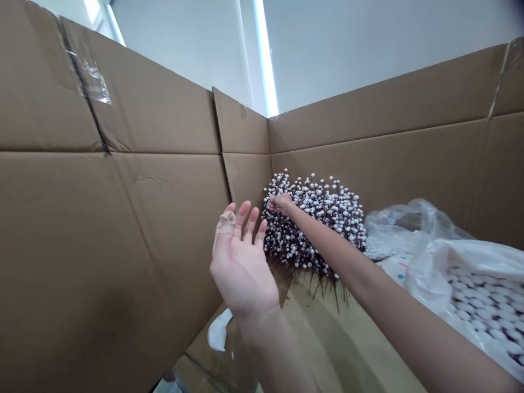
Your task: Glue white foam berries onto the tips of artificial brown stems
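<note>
Your left hand (241,267) is open, fingers apart; your right hand (281,203) touches the white berry stems (315,224) just beyond it, closed or not, I cannot tell.

We log bright, even light from a vertical light strip (265,54), soft shadow on the cardboard wall (90,305), and wide-angle bowing toward the edges.

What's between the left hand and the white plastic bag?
The right forearm and a bunch of white-berried stems, as the head view shows.
</note>
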{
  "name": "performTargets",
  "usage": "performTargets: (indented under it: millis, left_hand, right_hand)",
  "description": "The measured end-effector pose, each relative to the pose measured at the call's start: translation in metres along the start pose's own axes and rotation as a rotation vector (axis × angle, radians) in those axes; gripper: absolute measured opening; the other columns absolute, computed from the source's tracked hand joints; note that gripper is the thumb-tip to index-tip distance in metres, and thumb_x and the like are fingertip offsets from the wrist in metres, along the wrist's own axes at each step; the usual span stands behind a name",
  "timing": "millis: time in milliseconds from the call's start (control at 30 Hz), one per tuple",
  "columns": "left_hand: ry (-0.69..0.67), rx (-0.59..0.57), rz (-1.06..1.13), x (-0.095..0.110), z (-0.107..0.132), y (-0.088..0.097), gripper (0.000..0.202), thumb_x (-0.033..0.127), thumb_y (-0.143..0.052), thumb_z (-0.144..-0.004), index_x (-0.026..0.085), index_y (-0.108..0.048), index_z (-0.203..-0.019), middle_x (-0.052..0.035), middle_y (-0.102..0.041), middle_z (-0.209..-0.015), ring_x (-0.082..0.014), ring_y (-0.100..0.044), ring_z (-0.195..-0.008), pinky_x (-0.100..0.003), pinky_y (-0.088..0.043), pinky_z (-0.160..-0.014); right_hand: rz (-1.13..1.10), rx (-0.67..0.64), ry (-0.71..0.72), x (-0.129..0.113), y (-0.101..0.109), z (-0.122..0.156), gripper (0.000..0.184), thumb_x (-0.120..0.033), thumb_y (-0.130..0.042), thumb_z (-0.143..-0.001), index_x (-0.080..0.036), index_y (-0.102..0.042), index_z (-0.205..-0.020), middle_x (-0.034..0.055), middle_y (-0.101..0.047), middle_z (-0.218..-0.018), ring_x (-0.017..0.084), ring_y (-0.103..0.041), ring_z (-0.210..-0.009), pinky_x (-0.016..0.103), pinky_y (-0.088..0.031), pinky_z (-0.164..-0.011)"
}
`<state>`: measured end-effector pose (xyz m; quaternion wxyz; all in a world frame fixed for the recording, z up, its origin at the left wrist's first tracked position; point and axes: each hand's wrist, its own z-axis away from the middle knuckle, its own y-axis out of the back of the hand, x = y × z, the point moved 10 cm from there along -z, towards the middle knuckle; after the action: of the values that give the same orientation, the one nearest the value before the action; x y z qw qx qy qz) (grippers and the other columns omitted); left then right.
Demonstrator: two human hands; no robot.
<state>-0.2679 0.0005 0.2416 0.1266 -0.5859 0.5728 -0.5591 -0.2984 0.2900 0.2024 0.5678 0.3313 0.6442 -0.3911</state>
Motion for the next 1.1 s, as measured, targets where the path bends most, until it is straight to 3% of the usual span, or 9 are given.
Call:
performTargets:
  millis: [300, 767, 933, 1100]
  left_hand:
    - [0.012, -0.033, -0.029, -0.006, -0.002, 0.0, 0.024, 0.038, -0.059, -0.076, 0.021, -0.063, -0.093, -0.0086, -0.065, -0.11, -0.0265, -0.058, -0.112, -0.039, -0.044, -0.095]
    - [-0.002, -0.03, -0.053, -0.002, -0.001, 0.001, 0.021, 0.038, -0.056, -0.078, 0.022, -0.063, -0.091, -0.0073, -0.065, -0.109, -0.0256, -0.058, -0.112, -0.038, -0.044, -0.094]
    - [-0.007, -0.028, -0.052, -0.001, -0.001, 0.002, 0.021, 0.038, -0.057, -0.078, 0.022, -0.063, -0.09, -0.0074, -0.065, -0.109, -0.0258, -0.057, -0.113, -0.038, -0.044, -0.094]
    - [-0.006, -0.026, -0.037, -0.002, -0.003, 0.004, 0.023, 0.037, -0.057, -0.078, 0.021, -0.062, -0.093, -0.0082, -0.065, -0.109, -0.0257, -0.058, -0.112, -0.037, -0.044, -0.094]
  right_hand:
    - [0.021, -0.011, -0.117, 0.028, 0.007, -0.02, 0.035, -0.032, -0.055, -0.091, -0.014, -0.053, -0.121, 0.0101, -0.057, -0.12, 0.02, -0.059, -0.101, 0.041, -0.051, -0.084]
    - [0.175, -0.087, -0.084, 0.005, 0.006, -0.027, 0.031, -0.031, -0.056, -0.09, -0.014, -0.056, -0.116, 0.0086, -0.06, -0.113, 0.018, -0.061, -0.095, 0.038, -0.054, -0.08]
    - [0.269, 0.011, 0.03, -0.005, 0.013, -0.026, 0.029, -0.03, -0.057, -0.09, -0.013, -0.057, -0.113, 0.0076, -0.061, -0.108, 0.017, -0.062, -0.09, 0.035, -0.054, -0.075]
    - [0.257, 0.044, 0.303, -0.053, 0.027, 0.021, 0.023, -0.026, -0.056, -0.091, -0.004, -0.061, -0.094, 0.0085, -0.065, -0.081, 0.011, -0.061, -0.068, 0.022, -0.051, -0.06]
